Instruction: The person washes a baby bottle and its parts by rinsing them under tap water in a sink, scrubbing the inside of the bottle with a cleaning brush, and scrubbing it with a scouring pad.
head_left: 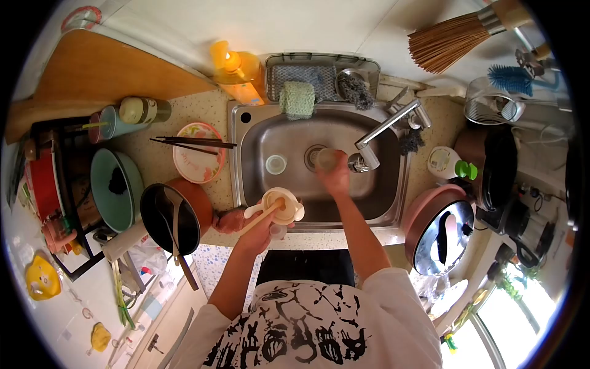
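Note:
My left hand [261,237] is closed around a small cream cup [287,213] with side handles, held over the sink's front edge. A light wooden-looking stick [261,220] slants across the cup's mouth. Below the cup, a small clear piece [278,232] shows by my fingers. My right hand [335,178] is over the basin beside the drain, its fingers closed and slightly blurred around a small, round, translucent thing [326,160] whose kind I cannot make out. On the floor of the steel sink [258,184] lies a small clear round lid or dish [276,164].
The faucet [393,126] reaches over the basin from the right. A sponge [297,100] and an orange soap bottle [236,64] stand behind. At left are a plate [190,167] with chopsticks and a pot [200,209] holding utensils; a lidded pan [444,237] is at right.

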